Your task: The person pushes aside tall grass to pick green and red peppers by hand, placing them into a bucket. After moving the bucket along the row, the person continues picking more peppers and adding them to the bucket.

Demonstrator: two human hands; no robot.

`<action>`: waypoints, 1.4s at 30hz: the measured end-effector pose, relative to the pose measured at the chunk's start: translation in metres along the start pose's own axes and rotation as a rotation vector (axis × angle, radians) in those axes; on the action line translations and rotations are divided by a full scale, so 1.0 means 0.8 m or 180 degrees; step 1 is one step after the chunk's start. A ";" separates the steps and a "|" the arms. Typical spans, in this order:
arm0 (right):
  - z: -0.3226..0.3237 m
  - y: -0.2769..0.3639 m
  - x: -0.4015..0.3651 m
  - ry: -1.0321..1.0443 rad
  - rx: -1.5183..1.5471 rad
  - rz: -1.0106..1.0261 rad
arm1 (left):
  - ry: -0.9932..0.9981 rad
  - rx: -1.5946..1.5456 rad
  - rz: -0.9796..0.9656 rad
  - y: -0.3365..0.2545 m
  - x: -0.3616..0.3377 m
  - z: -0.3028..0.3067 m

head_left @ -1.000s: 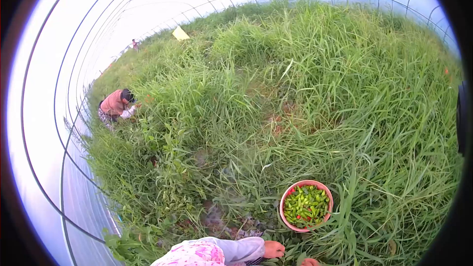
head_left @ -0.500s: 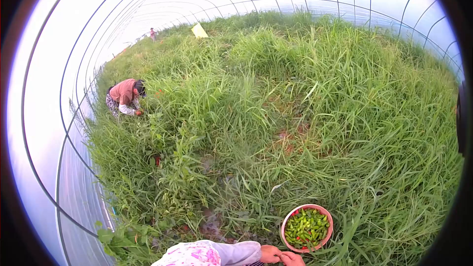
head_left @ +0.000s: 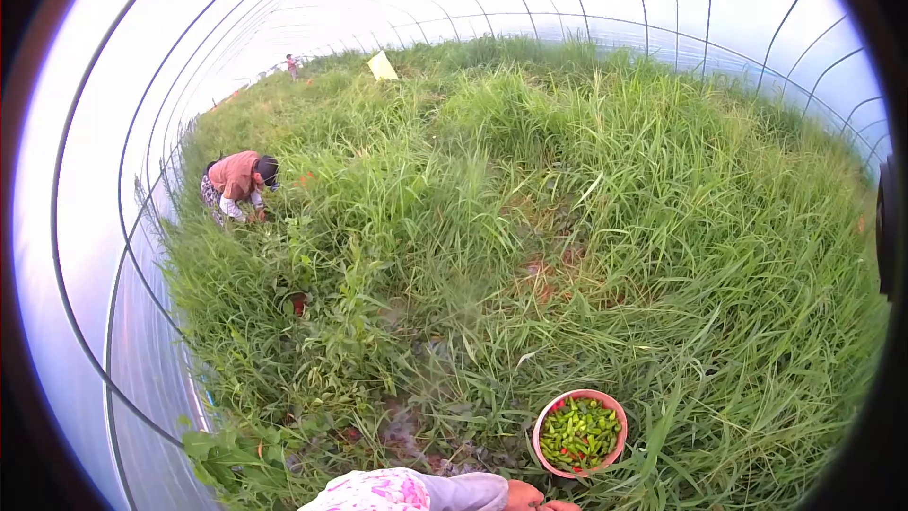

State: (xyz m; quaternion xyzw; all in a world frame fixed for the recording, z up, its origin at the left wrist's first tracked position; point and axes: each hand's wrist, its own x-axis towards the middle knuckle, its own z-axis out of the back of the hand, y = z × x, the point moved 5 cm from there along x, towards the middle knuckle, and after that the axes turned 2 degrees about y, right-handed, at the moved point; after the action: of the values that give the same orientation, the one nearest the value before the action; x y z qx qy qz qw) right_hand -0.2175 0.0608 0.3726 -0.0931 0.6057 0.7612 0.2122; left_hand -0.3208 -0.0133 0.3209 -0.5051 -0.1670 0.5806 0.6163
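At the bottom edge, my left hand (head_left: 523, 496) comes out of a pale sleeve (head_left: 463, 490) and looks curled, its fingertips partly cut off. Whatever it may hold is hidden. Close against it, only a strip of my right hand (head_left: 560, 506) shows, with the fingers out of frame. Just above and to the right of my hands, a pink bucket (head_left: 623, 435) stands upright in the grass. Many green peppers (head_left: 579, 431) and a few red ones fill it. Neither hand touches the bucket.
Tall grass (head_left: 662, 227) and leafy plants (head_left: 331, 331) cover the ground inside a plastic tunnel with curved hoops (head_left: 59, 180). A stooping co-worker (head_left: 236, 185) is among plants at left. Another person (head_left: 291, 66) stands far back, near a pale yellow sheet (head_left: 382, 66).
My hands have sunk lower, so less of the right one shows. The bucket appears slightly higher and further left as the view shifts. The co-worker's hands have moved slightly.
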 end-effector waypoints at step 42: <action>-0.023 0.001 0.019 -0.0257 -0.1054 0.0061 | -0.0292 0.0120 0.0189 -0.040 -0.056 0.055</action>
State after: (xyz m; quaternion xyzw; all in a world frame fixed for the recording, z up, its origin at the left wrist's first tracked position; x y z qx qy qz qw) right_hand -0.2338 0.0457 0.3628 -0.0903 0.4638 0.8557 0.2110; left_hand -0.3499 -0.0279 0.3833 -0.4709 -0.1690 0.6243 0.5999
